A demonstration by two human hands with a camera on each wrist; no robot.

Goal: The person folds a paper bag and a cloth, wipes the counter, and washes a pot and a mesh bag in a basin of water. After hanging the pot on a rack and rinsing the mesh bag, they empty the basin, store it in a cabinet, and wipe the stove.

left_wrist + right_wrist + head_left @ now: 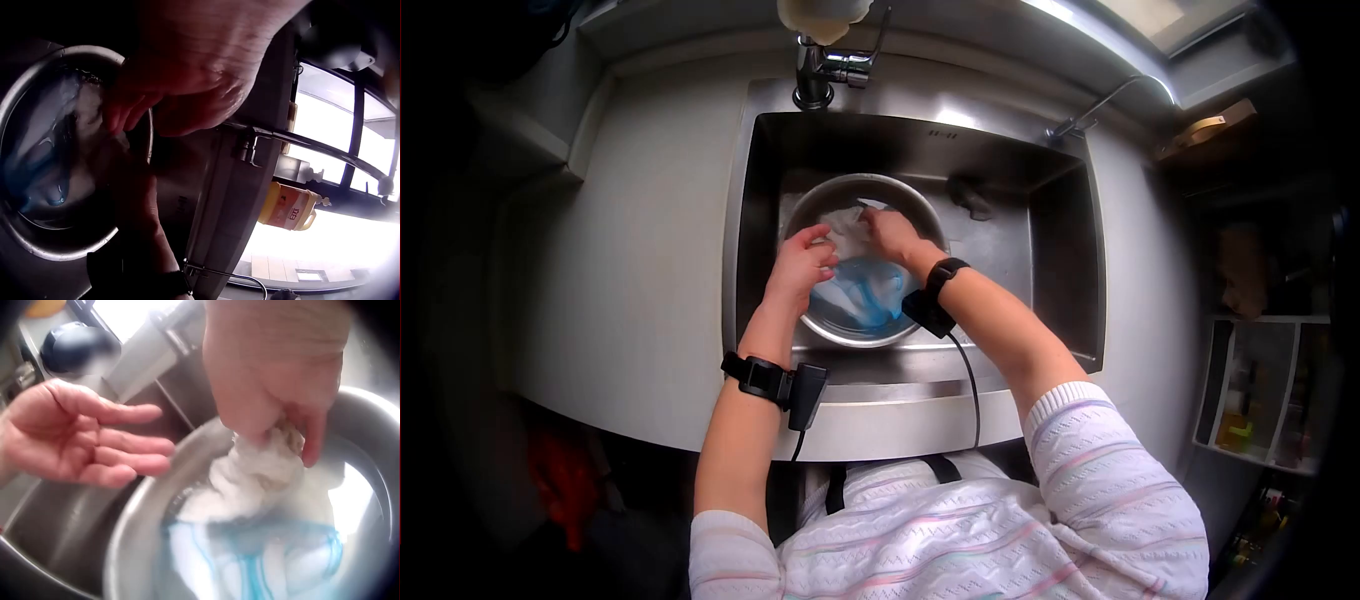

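A round metal basin (922,203) stands in the sink, holding water and a white cloth (841,232) (228,484) with a blue-patterned part (253,550) under the surface. The right hand (892,236) (275,381) pinches a bunched piece of the white cloth between thumb and fingers, above the water. At the basin's left side, the left hand (798,268) (87,434) is held palm up with relaxed, spread fingers and nothing in it. In the left wrist view the left hand (187,75) hangs over the basin rim (59,253), and the fingertips are dark.
A steel sink (1065,250) surrounds the basin, with a dark object (970,197) on its floor at the right. The faucet (813,80) rises behind; a second thin spout (1100,110) is at the back right. A yellow bottle (289,206) stands near the window.
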